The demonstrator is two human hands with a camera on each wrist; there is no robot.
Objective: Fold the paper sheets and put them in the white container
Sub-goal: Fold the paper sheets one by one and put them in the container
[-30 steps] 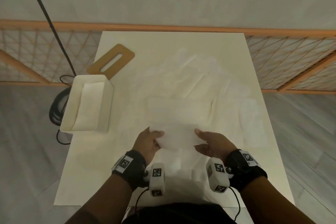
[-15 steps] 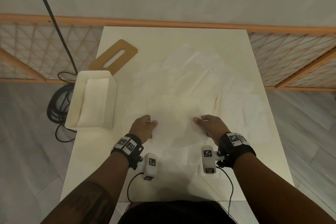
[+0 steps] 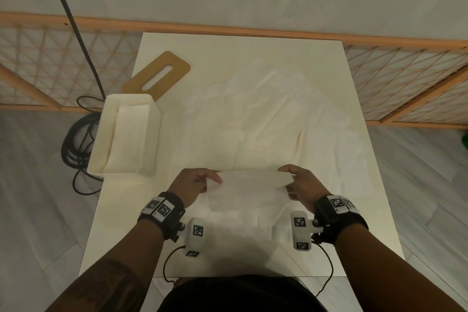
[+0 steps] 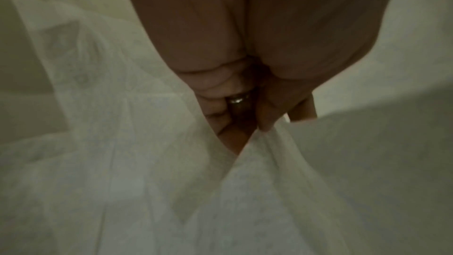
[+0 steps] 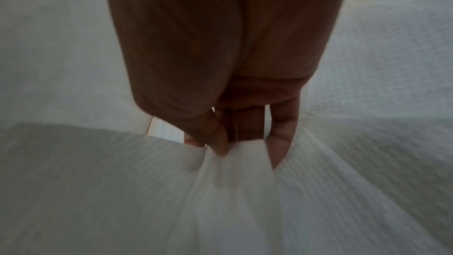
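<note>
Cables (image 3: 76, 139) lie coiled on the floor at far left, beside the table (image 3: 121, 223). A black cord (image 3: 73, 30) runs up from them across the wall.

The container (image 3: 149, 139) stands on the table's left edge, open at the top. Folded paper (image 3: 129, 139) lies inside it. Just behind the container, a tan board (image 3: 174, 68) with a slot lies flat on the table, touching or nearly touching the container's far corner.

The left hand (image 3: 192, 185) is near the table's front, right of the container. Thumb and fingers are curled and pinch the left end of a sheet (image 3: 250, 185). In the left wrist view the fingers (image 4: 269, 115) close on a gathered fold of the sheet (image 4: 245, 191); a ring (image 4: 237, 100) shows on one finger.

The sheet spans between both hands, lifted off the table at its far edge, with its lower part hanging toward the person. More sheets (image 3: 253, 121) lie spread and creased across the table's middle and right, beyond the hands.

The right hand (image 3: 301, 185) grips the sheet's right end, thumb on top. In the right wrist view the fingers (image 5: 218, 139) pinch bunched paper (image 5: 232, 191).

A wooden lattice rail (image 3: 405, 78) runs behind the table on both sides.
</note>
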